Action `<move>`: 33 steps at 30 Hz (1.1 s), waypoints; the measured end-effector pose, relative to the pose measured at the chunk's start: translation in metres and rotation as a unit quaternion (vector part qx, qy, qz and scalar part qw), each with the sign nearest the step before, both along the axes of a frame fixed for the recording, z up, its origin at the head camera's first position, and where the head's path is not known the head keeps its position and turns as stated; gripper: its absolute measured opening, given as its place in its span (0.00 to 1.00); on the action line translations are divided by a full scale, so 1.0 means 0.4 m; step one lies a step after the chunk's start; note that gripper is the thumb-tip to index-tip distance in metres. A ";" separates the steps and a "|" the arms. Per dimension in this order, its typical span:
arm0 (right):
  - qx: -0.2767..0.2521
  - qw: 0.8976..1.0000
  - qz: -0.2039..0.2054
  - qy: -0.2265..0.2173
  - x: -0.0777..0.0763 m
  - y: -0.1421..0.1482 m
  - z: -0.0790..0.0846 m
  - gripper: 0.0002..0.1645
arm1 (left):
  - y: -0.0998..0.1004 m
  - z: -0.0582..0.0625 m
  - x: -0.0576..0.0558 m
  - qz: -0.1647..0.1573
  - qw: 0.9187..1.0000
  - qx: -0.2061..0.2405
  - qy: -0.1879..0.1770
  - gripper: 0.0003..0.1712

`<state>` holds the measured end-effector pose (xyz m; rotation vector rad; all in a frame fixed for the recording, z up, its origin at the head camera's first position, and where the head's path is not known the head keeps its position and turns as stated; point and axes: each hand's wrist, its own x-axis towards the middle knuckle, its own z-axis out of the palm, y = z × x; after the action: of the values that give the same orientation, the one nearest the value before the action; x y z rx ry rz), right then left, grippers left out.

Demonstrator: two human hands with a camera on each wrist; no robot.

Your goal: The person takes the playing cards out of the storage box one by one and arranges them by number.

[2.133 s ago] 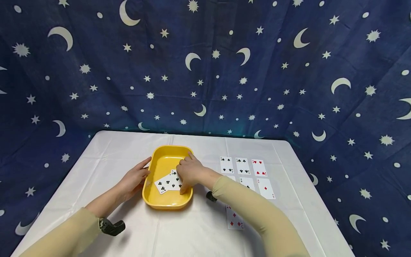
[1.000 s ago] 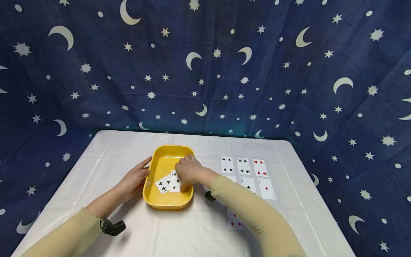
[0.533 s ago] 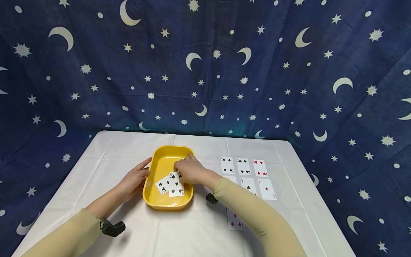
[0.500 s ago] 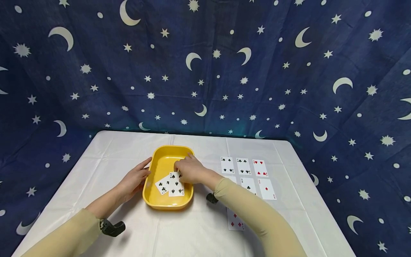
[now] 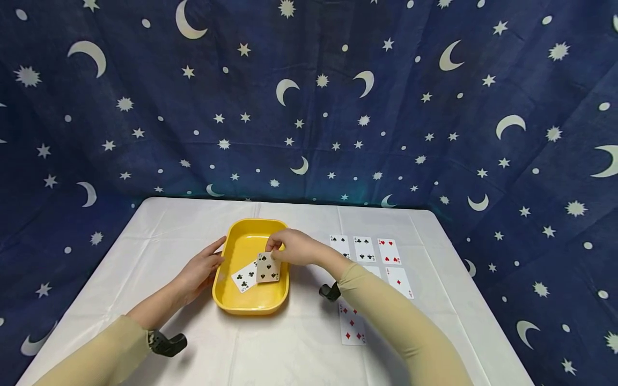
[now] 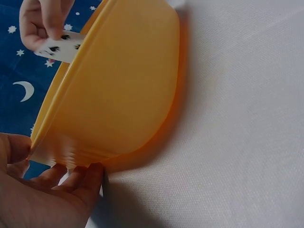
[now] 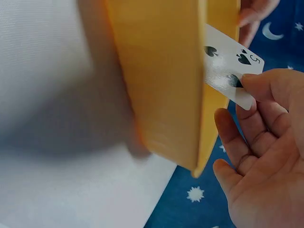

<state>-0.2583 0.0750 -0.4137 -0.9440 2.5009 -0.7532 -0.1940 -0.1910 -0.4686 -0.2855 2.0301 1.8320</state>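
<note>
In the head view, a yellow tray (image 5: 224,297) stands on the white table. My right hand (image 5: 299,247) pinches the five of spades playing card (image 5: 267,268) between thumb and fingers. The card tilts up over the tray, its upper end above the rim in the right wrist view. Beneath it, the five of clubs (image 5: 243,277) lies flat on the tray floor, partly covered. My left hand (image 5: 199,273) rests against the tray's left outer wall. The left wrist view shows its fingertips (image 6: 92,175) on the wall, with another digit at the rim.
Right of the tray, face-up cards lie in rows: a four of spades (image 5: 339,244), a four of clubs (image 5: 364,249), a four of hearts (image 5: 389,252), an ace of diamonds (image 5: 399,282) and a five of diamonds (image 5: 351,327). My right forearm partly hides other cards. A star-patterned cloth hangs behind.
The five of spades slid toward me on the tray floor, and now the right hand has raised it. That hand has moved slightly right. The left hand stays in place.
</note>
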 end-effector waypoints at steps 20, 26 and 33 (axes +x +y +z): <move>-0.133 0.981 -0.137 -0.031 0.019 0.346 0.137 0.10 | 0.009 0.002 0.001 -0.014 1.000 0.001 0.003 0.39; -0.078 0.983 -0.158 -0.045 0.066 0.457 0.116 0.10 | 0.003 -0.001 -0.001 -0.010 1.000 0.001 -0.004 0.39; -0.042 0.983 -0.165 -0.072 0.126 0.559 0.051 0.08 | 0.000 0.000 0.000 -0.014 1.000 0.008 -0.004 0.39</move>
<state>-0.2080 0.2986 -0.3933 -0.4817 2.5407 -0.9958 -0.1939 -0.1910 -0.4686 -0.2576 2.0027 1.8262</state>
